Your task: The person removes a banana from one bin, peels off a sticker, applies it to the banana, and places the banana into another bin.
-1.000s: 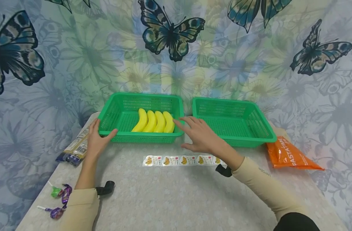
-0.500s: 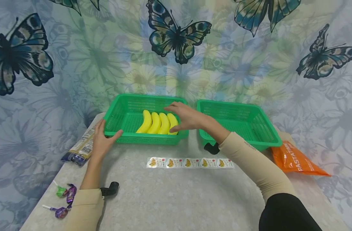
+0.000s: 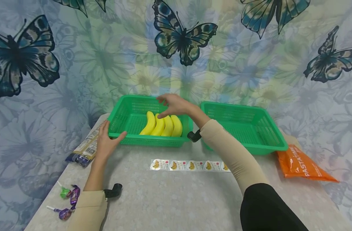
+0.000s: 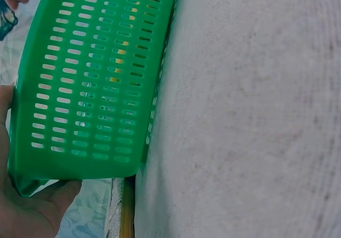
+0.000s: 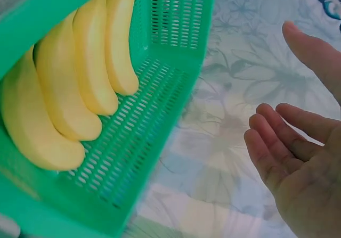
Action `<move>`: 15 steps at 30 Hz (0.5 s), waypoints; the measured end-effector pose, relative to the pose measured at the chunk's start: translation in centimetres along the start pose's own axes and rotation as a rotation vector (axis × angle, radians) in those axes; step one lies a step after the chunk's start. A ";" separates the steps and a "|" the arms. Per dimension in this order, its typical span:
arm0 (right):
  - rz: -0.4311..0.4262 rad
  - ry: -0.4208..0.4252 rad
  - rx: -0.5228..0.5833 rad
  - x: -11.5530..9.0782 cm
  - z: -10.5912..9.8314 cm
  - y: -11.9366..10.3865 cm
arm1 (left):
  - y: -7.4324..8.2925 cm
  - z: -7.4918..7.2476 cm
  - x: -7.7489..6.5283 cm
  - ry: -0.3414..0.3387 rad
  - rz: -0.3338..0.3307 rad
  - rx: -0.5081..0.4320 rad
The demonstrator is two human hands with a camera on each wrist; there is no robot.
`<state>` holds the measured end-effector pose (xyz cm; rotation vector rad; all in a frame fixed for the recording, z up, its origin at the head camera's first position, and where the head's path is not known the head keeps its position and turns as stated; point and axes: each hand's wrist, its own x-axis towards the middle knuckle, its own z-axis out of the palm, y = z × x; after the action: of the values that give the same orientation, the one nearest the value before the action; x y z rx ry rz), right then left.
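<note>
Several yellow bananas (image 3: 168, 126) lie side by side in the left green basket (image 3: 153, 140). My left hand (image 3: 106, 141) holds this basket's front left corner, thumb along the front rim and fingers along the left side. The left wrist view shows the same hand (image 4: 29, 208) at the corner of the perforated basket wall (image 4: 74, 78). Above the bananas hovers my right hand (image 3: 173, 104), holding nothing. The right wrist view shows that hand (image 5: 303, 158) with fingers and thumb spread apart, away from the bananas (image 5: 64, 83).
A second green basket (image 3: 245, 148) stands to the right. A strip of banana stickers (image 3: 190, 165) lies in front. An orange packet (image 3: 304, 165) is at the right, a gold and blue packet (image 3: 85, 149) at the left. Lollipops (image 3: 65, 214) lie near the table's left edge.
My right hand has moved left and away from me, from beside the bananas to over them. My left hand stays at the basket corner. The whole head view has shifted slightly.
</note>
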<state>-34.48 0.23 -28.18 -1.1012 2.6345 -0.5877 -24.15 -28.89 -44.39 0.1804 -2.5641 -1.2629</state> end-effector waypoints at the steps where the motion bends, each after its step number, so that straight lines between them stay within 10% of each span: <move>1: 0.009 -0.001 0.010 0.4 0.2 0.2 | 0.1 0.0 0.0 -0.007 0.000 0.002; 15: 0.078 -0.015 0.104 5.6 3.7 2.6 | 0.2 0.1 -0.2 0.003 -0.002 0.014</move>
<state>-38.74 -3.15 -32.94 -0.9640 2.5889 -0.6890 -23.98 -28.59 -44.31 0.1868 -2.5717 -1.2448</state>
